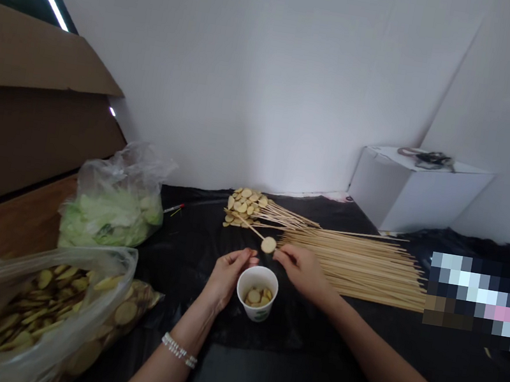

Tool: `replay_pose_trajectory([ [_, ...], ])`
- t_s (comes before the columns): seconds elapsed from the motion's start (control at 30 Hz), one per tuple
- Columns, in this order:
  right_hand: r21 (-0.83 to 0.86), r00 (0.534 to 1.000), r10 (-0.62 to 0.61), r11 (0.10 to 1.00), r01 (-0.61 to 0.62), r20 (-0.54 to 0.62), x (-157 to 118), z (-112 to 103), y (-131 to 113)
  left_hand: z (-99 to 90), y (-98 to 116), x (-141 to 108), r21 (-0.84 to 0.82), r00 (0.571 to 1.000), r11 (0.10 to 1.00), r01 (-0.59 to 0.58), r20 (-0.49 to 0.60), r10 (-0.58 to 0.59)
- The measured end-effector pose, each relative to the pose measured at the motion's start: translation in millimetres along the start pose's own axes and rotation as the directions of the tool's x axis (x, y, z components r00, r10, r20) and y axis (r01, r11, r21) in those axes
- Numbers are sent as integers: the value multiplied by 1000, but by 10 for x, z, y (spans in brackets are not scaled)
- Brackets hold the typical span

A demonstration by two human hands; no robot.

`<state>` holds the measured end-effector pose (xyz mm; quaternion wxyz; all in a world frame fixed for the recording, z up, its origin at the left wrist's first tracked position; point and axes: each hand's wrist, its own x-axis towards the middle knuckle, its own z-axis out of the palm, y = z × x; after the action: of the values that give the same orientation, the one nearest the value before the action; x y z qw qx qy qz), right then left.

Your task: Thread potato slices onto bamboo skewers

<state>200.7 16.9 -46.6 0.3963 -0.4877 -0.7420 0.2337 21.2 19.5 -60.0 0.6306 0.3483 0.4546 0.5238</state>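
My right hand is closed on a thin wooden skewer that points up and to the left. One round, pale potato slice is threaded on it, just past my fingertips. Across from it, the fingers of my left hand are pinched together; what they hold, if anything, is too small to make out. Between and slightly below both hands stands a white paper cup with several potato slices inside. Behind the hands lies a pile of skewers with potato slices on their ends.
Many bare skewers lie on the black sheet at right. At left are an open plastic bag of potato slices and a bag of pale green vegetables. A white box stands against the wall, a cardboard box far left.
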Motion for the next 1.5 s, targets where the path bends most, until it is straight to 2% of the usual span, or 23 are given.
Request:
replay_pose_trajectory([
  [0.03,65,999,27,997,-29,28,-11,-47,-44,-6,19,-1,5,1000,1000,-6,0,6],
  [0.1,200,985,41,977,-75,169,-46,-116,-144,-12,55,-10,28,999,999,-26,31,25],
  [0.17,248,957,47,961,-121,285,-86,-138,-229,-9,87,-32,75,996,996,-52,80,46],
  [0.27,268,942,87,946,-180,325,-116,-103,-279,7,132,-81,166,989,981,-100,124,80],
  [0.33,293,958,99,939,-180,271,-111,-71,-269,21,166,-117,195,985,973,-127,143,100],
  [0.4,285,986,91,950,-129,143,-98,-53,-250,38,204,-149,192,978,969,-158,163,127],
  [0.47,217,999,45,975,-41,-15,-88,-50,-232,55,238,-174,186,967,957,-223,168,193],
  [0.53,119,991,-28,992,44,-131,-86,-54,-217,73,256,-192,199,942,926,-321,168,290],
  [0.63,24,979,-95,995,101,-182,-87,-55,-193,95,240,-210,221,888,862,-456,181,423],
  [0.73,8,980,-87,996,90,-180,-85,-41,-169,107,204,-227,266,845,804,-533,223,487],
  [0.83,11,982,-82,996,85,-169,-84,-18,-153,116,191,-244,402,792,683,-610,299,532],
  [0.97,26,987,-84,996,88,-139,-94,14,-147,118,181,-259,569,698,422,-705,453,555],
  [1.03,26,988,-89,995,93,-130,-101,30,-148,103,157,-257,635,672,291,-715,512,535],
  [1.1,10,987,-101,995,103,-124,-107,44,-148,76,125,-247,694,673,180,-697,547,498],
  [1.17,-9,988,-109,994,109,-112,-111,56,-147,49,103,-233,728,696,128,-673,565,443],
  [1.27,-13,991,-93,996,92,-98,-112,60,-149,35,101,-216,728,718,159,-667,570,399],
  [1.4,10,993,-75,997,76,-96,-115,55,-159,58,134,-221,713,728,224,-664,548,413],
  [1.5,11,993,-74,997,75,-90,-118,62,-159,65,158,-243,743,746,199,-639,535,396],
])
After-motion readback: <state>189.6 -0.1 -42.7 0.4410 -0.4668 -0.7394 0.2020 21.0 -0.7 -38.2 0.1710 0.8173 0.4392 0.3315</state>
